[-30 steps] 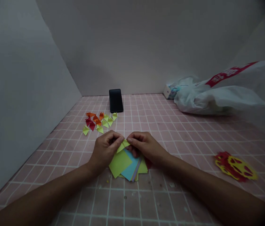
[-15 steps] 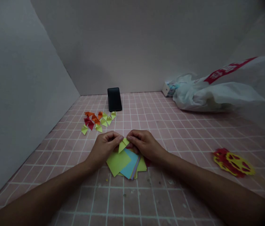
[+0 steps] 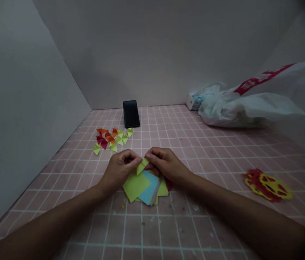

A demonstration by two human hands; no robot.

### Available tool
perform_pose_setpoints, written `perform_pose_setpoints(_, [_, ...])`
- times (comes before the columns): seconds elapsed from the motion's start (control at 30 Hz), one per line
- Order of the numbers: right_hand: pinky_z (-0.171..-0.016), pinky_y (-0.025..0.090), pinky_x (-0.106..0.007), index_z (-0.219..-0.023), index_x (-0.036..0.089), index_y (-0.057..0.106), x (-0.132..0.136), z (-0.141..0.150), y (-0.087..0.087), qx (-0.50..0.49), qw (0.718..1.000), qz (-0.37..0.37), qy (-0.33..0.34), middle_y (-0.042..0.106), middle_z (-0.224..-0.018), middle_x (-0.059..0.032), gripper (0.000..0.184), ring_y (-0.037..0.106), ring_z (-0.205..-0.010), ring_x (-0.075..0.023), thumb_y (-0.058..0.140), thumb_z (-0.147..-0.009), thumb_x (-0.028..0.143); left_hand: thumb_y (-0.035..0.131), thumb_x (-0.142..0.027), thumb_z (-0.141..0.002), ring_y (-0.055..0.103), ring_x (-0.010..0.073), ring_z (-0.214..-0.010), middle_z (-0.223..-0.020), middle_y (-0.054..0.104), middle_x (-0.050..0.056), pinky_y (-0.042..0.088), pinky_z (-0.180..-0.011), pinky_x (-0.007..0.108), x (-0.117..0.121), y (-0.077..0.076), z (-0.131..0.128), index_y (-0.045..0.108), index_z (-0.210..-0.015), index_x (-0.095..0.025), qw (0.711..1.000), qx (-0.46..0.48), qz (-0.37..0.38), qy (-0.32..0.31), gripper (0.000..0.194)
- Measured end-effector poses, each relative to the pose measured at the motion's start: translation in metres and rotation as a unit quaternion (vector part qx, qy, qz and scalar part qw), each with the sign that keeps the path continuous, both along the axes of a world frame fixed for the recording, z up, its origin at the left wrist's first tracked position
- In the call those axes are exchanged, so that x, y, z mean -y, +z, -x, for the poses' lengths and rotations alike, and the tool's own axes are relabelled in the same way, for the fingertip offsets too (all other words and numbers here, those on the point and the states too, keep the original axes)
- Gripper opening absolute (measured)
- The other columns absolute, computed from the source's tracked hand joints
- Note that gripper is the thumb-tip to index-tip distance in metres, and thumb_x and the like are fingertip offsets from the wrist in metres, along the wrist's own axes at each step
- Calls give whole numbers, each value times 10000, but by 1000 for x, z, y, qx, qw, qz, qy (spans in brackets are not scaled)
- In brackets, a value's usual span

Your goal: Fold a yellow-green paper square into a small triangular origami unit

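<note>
A small folded piece of yellow origami paper (image 3: 142,167) is pinched between both hands just above a stack of paper. My left hand (image 3: 120,167) grips its left corner with thumb and fingers. At its upper right corner, my right hand (image 3: 166,163) pinches it in the same way. Beneath lies a fanned stack of coloured paper sheets (image 3: 136,187), yellow-green, blue, purple and red; its far part is hidden by the hands. Beyond my left hand sit several small folded paper pieces (image 3: 110,138) in orange, red and yellow.
A black phone (image 3: 131,114) lies near the back wall. At the back right, a white plastic bag (image 3: 233,110) with red print rests against a small box (image 3: 193,102). Red and yellow cut-out shapes (image 3: 273,186) lie beyond my right forearm on the pink tiled surface (image 3: 195,231).
The folded yellow paper is tilted slightly differently, and its lower tip looks shorter. Both hands keep their hold, and the right one has risen a little. The whole view has shifted very slightly.
</note>
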State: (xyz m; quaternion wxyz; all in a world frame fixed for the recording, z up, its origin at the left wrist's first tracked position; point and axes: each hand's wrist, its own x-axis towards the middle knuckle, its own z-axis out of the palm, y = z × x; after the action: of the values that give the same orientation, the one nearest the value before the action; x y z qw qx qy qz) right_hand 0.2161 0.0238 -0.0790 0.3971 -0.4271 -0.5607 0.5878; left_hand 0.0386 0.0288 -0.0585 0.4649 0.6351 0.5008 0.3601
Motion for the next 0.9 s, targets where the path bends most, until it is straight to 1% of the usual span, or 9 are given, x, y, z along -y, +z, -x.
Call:
perform_pose_setpoints(0.07, [-441, 319, -202, -733, 181, 574, 0, 0, 0, -5, 1000, 12, 4, 529, -585, 39, 201, 435, -477, -83, 631, -814, 356, 685, -332, -725, 469, 107, -549, -582, 550, -22, 360, -519, 212, 0, -1, -1, 633, -633, -156, 1000, 4, -2, 5, 205])
perform_pose_setpoints(0.17, [-412, 289, -199, -719, 181, 573, 0, 0, 0, -10, 1000, 28, 11, 497, -515, 58, 186, 395, -426, -75, 632, -800, 337, 692, -327, -715, 471, 105, -550, -580, 550, -23, 360, -519, 210, 0, -2, -1, 629, -620, -156, 1000, 9, -7, 3, 205])
perform_pose_setpoints(0.37, [-366, 256, -195, -688, 186, 539, -1, -1, 2, -38, 998, 51, 11, 488, -444, 70, 200, 364, -354, -67, 581, -824, 327, 695, -365, -723, 449, 94, -531, -583, 547, -25, 341, -496, 202, -3, -3, 2, 631, -649, -152, 999, 24, 38, -19, 234])
perform_pose_setpoints(0.5, [-360, 262, -187, -658, 191, 524, 0, 0, 3, -30, 998, 44, -15, 473, -445, 77, 218, 368, -352, -61, 608, -811, 323, 699, -381, -716, 420, 82, -493, -547, 511, -40, 312, -473, 199, -3, -2, 0, 606, -632, -154, 998, 32, 60, -8, 259])
perform_pose_setpoints(0.6, [-357, 253, -190, -616, 196, 490, -1, 0, 3, -21, 998, 29, -42, 437, -430, 83, 282, 339, -343, -57, 599, -829, 347, 706, -388, -714, 406, 78, -473, -522, 493, -48, 291, -459, 197, -4, -5, 0, 579, -611, -161, 997, 46, 69, 0, 279])
perform_pose_setpoints(0.7, [-349, 238, -190, -618, 190, 496, -4, -2, 4, -22, 996, 24, -81, 458, -467, 73, 301, 343, -344, -52, 580, -842, 374, 703, -396, -727, 394, 76, -449, -503, 493, -50, 274, -445, 195, -6, -10, 1, 569, -616, -167, 995, 61, 80, 6, 288])
perform_pose_setpoints(0.77, [-347, 243, -186, -647, 186, 513, -5, -4, 5, -35, 994, 36, -93, 478, -499, 66, 296, 373, -347, -52, 563, -851, 394, 703, -400, -735, 399, 75, -442, -502, 504, -49, 273, -442, 194, -7, -13, 3, 571, -628, -169, 993, 78, 87, 7, 287])
perform_pose_setpoints(0.83, [-354, 260, -179, -678, 181, 524, -5, -4, 5, -55, 994, 51, -83, 498, -524, 61, 306, 398, -355, -50, 552, -859, 426, 707, -400, -733, 403, 74, -437, -498, 510, -50, 273, -442, 193, -7, -15, 3, 571, -634, -169, 991, 93, 92, 14, 286])
perform_pose_setpoints(0.9, [-364, 279, -175, -707, 177, 533, -3, -2, 5, -72, 994, 64, -54, 519, -528, 58, 305, 409, -362, -48, 582, -847, 444, 712, -392, -729, 402, 73, -435, -491, 510, -51, 275, -445, 193, -6, -16, 3, 570, -635, -167, 990, 100, 92, 27, 282])
